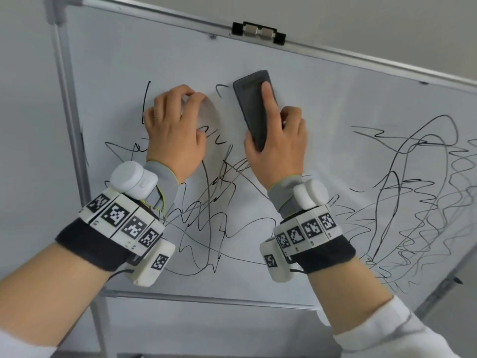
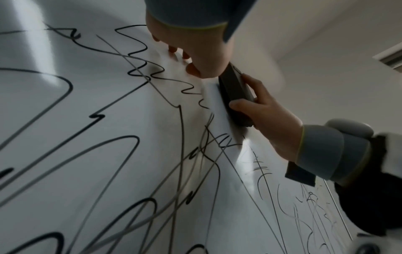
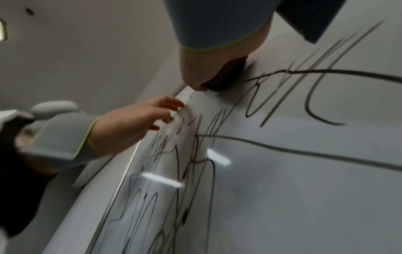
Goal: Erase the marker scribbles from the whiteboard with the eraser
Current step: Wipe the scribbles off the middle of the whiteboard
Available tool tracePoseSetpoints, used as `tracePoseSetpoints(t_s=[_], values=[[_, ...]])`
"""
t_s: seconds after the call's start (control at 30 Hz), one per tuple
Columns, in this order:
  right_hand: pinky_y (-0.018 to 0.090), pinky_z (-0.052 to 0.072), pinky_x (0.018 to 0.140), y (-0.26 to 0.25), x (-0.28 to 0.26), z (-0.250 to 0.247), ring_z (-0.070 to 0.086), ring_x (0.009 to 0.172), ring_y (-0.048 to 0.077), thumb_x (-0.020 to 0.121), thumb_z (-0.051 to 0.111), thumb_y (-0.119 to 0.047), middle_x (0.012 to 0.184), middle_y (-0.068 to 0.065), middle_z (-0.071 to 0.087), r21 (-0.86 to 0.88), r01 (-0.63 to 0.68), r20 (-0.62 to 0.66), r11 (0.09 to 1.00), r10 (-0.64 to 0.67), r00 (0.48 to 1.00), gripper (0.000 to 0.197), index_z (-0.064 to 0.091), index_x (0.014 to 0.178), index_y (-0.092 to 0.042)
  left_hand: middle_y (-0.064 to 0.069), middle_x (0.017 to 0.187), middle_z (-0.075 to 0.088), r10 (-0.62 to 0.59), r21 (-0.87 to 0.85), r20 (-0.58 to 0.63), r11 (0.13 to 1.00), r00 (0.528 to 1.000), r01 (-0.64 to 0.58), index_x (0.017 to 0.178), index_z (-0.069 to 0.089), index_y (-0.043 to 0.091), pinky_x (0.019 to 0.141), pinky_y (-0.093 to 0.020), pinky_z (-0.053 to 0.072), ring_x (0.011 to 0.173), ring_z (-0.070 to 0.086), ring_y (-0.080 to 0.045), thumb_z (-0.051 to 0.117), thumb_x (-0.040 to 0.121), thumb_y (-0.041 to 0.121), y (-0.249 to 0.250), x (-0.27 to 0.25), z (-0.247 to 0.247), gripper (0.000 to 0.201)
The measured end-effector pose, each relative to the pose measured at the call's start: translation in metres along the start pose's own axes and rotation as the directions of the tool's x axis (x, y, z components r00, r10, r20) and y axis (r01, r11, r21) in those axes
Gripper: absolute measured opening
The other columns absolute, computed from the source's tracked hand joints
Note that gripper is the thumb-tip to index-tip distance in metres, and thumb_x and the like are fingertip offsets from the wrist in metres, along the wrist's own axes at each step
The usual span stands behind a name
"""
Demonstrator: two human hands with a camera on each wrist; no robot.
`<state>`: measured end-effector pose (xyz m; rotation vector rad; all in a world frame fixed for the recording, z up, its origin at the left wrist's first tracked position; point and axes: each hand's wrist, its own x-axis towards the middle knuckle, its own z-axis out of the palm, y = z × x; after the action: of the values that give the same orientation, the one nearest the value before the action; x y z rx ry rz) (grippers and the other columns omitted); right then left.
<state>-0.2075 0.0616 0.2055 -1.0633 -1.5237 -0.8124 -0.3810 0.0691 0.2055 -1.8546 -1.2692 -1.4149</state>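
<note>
A plain pale wall (image 1: 374, 19) rises behind the scene, off-white and unmarked in the head view. A grey metal stand post (image 1: 69, 104) runs down the left side, and a grey crossbar (image 1: 206, 299) spans low between the legs. A black and silver clip (image 1: 259, 33) sits at the top. From the left wrist view a pale ceiling (image 2: 326, 51) shows, with a slatted vent (image 2: 391, 59) at the right edge. Soft, even light fills the room.

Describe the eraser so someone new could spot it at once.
Start at the whiteboard, then go to its upper middle, just below the black clip on the top rail. The eraser is the dark grey oblong block pressed there under the right hand, the only solid object among thin scribbles.
</note>
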Motion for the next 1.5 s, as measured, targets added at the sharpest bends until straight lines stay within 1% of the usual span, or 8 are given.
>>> tracePoseSetpoints(t_s=[0.1,0.27,0.57,0.77,0.97,1.17,1.37,1.5], values=[[0.038,0.045,0.069,-0.012,0.005,0.004,0.046,0.074,0.031,0.074,0.062,-0.025,0.093,0.016,0.050,0.011,-0.054,-0.026,0.999,0.054,0.998,0.068,0.045,0.139,-0.013,-0.009,0.124,0.046,-0.005,-0.023,-0.017,1.000,1.000,0.004,0.118,0.051,0.016,0.085,-0.042,0.031,0.111,0.031,-0.024,0.024,0.065,0.018,-0.006,0.002,-0.004,0.060],[0.041,0.044,0.063,-0.036,-0.020,0.015,0.046,0.072,0.031,0.072,0.063,-0.024,0.092,0.016,0.052,-0.021,0.052,0.113,0.998,-0.049,0.992,0.066,0.050,0.136,-0.017,-0.008,0.125,0.048,0.008,-0.057,-0.035,0.998,0.999,-0.010,0.116,0.051,0.014,0.085,-0.043,0.031,0.111,0.029,-0.022,0.033,0.065,0.012,-0.010,0.000,-0.004,0.054],[0.040,0.047,0.063,-0.042,0.020,0.015,0.046,0.070,0.032,0.072,0.060,-0.022,0.090,0.017,0.051,-0.035,-0.027,-0.035,0.999,0.026,0.999,0.067,0.047,0.137,-0.011,-0.005,0.123,0.049,0.008,-0.059,-0.059,0.998,0.998,-0.011,0.115,0.052,0.015,0.083,-0.041,0.030,0.111,0.033,-0.024,0.033,0.065,0.009,-0.025,0.003,-0.003,0.054],[0.043,0.045,0.060,-0.049,-0.001,0.023,0.046,0.070,0.032,0.075,0.061,-0.026,0.091,0.016,0.051,-0.047,0.076,0.074,0.996,-0.072,0.995,0.065,0.047,0.137,-0.016,-0.006,0.124,0.049,0.019,-0.076,-0.057,0.997,0.998,-0.023,0.111,0.052,0.010,0.084,-0.041,0.029,0.110,0.031,-0.023,0.034,0.064,0.011,-0.028,0.005,-0.002,0.050],[0.038,0.046,0.069,-0.040,0.021,0.017,0.044,0.071,0.031,0.074,0.060,-0.023,0.092,0.017,0.050,-0.045,-0.051,-0.078,0.998,0.047,0.996,0.067,0.045,0.138,-0.011,-0.005,0.123,0.050,0.016,-0.077,-0.077,0.997,0.997,-0.022,0.110,0.053,0.012,0.083,-0.039,0.028,0.109,0.030,-0.021,0.039,0.064,0.006,-0.038,0.007,-0.009,0.048],[0.042,0.046,0.066,-0.053,-0.007,0.029,0.046,0.074,0.031,0.078,0.056,-0.028,0.094,0.016,0.050,-0.046,0.056,0.051,0.997,-0.054,0.997,0.066,0.033,0.140,-0.022,-0.007,0.123,0.048,0.034,-0.075,-0.061,0.996,0.998,-0.039,0.114,0.052,0.012,0.086,-0.042,0.030,0.110,0.030,-0.021,0.040,0.064,0.005,-0.039,0.008,-0.014,0.051],[0.036,0.044,0.072,-0.049,0.007,0.027,0.045,0.075,0.030,0.079,0.059,-0.028,0.095,0.015,0.049,-0.007,-0.057,-0.050,0.998,0.057,0.997,0.070,0.029,0.141,-0.018,-0.010,0.127,0.046,0.000,-0.061,-0.091,0.998,0.996,-0.005,0.120,0.050,0.013,0.088,-0.041,0.029,0.113,0.032,-0.023,0.037,0.063,0.006,-0.055,0.015,-0.021,0.058],[0.042,0.046,0.066,-0.065,-0.006,0.035,0.046,0.074,0.032,0.077,0.058,-0.028,0.094,0.016,0.050,-0.051,0.073,0.074,0.996,-0.069,0.995,0.070,0.028,0.140,-0.023,-0.010,0.131,0.043,0.015,-0.054,-0.062,0.998,0.998,-0.018,0.123,0.047,0.013,0.092,-0.043,0.029,0.118,0.033,-0.026,0.034,0.063,0.011,-0.057,0.013,-0.022,0.061]])
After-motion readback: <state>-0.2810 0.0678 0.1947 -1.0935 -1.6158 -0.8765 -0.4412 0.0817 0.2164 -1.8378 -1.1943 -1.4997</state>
